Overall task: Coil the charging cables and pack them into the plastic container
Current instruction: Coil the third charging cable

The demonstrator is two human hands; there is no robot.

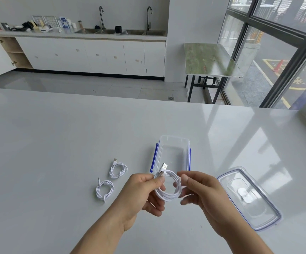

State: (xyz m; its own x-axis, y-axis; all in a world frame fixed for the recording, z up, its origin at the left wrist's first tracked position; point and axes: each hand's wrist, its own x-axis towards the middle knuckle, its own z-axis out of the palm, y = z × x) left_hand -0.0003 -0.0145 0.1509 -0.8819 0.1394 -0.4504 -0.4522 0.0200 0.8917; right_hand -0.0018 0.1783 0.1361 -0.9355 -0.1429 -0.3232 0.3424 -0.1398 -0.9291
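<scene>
Both hands worked one white cable coil, held in the air just short of the near end of the plastic container. The left hand was closed around the coil's left side, thumb pinching the loops near the top where the USB plug stuck up and away. The right hand was partly curled, its fingers meeting the coil's right side and thumb lying above it; whether it gripped firmly or only steadied the loops could not be told. A short white tail seemed to run toward the right palm, too blurred to be sure.

Judgement on the step: the coil looked nearly wound, with the loose end left to secure. Doing it well would mean keeping the left pinch firm so the loops stay stacked, passing the tail through or around the bundle with the right hand, and snugging it without kinking the cable at the plug.

Outward from the hands: two more coiled cables lay on the grey table to the left, the nearer coil and the farther coil, close together but apart. The container stood open, with no cable visible inside. Its lid lay flat on the table to the right, well clear of the container.
</scene>
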